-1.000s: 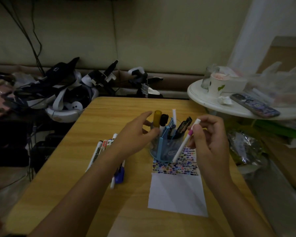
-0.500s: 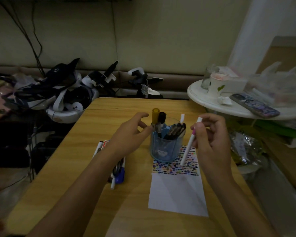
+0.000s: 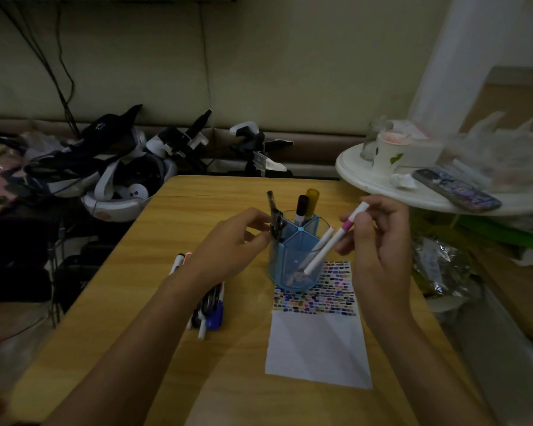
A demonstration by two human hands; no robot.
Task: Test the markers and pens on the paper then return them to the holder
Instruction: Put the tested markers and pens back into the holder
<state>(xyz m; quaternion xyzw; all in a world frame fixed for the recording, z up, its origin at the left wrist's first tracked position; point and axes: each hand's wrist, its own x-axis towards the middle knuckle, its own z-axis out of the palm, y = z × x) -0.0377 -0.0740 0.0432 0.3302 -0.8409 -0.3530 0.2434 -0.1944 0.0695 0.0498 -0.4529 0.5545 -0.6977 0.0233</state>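
A blue translucent pen holder point(image 3: 293, 259) stands on the wooden table point(image 3: 179, 216), on the top edge of a white paper point(image 3: 317, 348) covered with colourful test marks. My left hand point(image 3: 228, 247) touches the holder's left rim beside some dark pens point(image 3: 276, 221); whether its fingers pinch anything I cannot tell. A black-capped marker point(image 3: 301, 207) and a yellow one point(image 3: 313, 199) stick up at the back. My right hand point(image 3: 379, 238) pinches a white marker with a pink band point(image 3: 333, 241), tilted, its lower end over the holder's right compartment next to another white pen point(image 3: 325, 238).
Several markers and pens point(image 3: 208, 305) lie on the table under my left forearm. A white round side table point(image 3: 366, 176) at the right carries a cup point(image 3: 388, 152) and a phone point(image 3: 456, 189). Headsets and cables point(image 3: 114, 173) pile up at the back left.
The holder has turned, so the dark pens now stand at its left side. My right hand lowered the pink-banded marker toward the holder.
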